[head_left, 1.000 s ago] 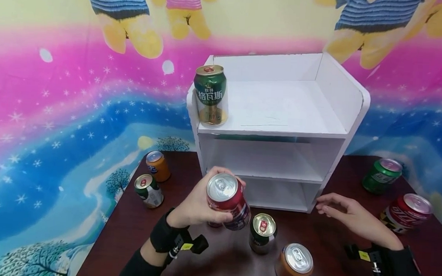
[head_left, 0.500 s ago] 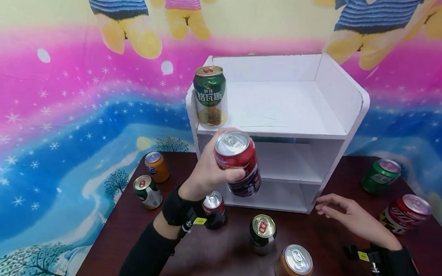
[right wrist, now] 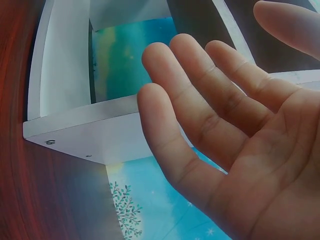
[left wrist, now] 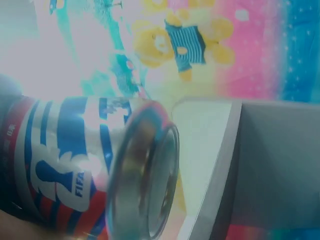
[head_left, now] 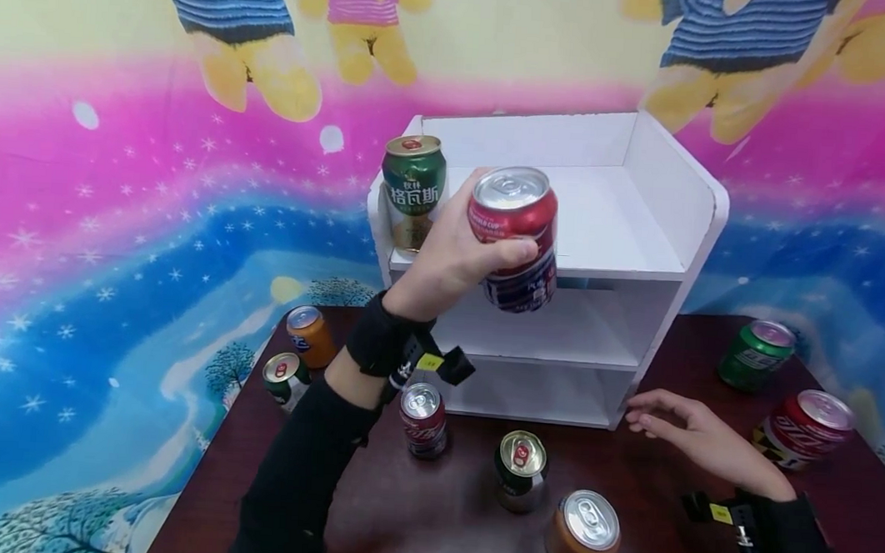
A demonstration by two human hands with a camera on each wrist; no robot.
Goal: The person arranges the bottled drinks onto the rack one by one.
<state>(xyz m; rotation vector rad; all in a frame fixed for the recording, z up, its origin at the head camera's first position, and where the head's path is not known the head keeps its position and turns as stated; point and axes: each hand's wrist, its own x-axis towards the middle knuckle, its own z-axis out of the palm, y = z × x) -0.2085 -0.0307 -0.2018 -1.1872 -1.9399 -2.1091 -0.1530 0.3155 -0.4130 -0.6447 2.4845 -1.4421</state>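
Observation:
My left hand (head_left: pixel 451 248) grips a red and dark blue soda can (head_left: pixel 518 239), held in the air before the top board of the white shelf (head_left: pixel 611 218). In the left wrist view the soda can (left wrist: pixel 75 165) shows a FIFA mark and its metal end, with the shelf beside it. A green and gold can (head_left: pixel 412 187) stands on the top board's left end, just left of the hand and partly hidden by it. Beside the shelf's lower right corner my right hand (head_left: pixel 693 436) holds nothing; its fingers are loosely bent in the right wrist view.
Another red can (head_left: pixel 423 426), a dark green can (head_left: pixel 520 473) and an orange can (head_left: pixel 582 534) stand on the brown table before the shelf. An orange can (head_left: pixel 312 336) and a green can (head_left: pixel 284 378) are at left. Green (head_left: pixel 755 355) and red (head_left: pixel 802 429) cans stand at right.
My left hand has lifted the red soda can from low over the table up to the level of the top board, moving slightly right. The right hand stays in place.

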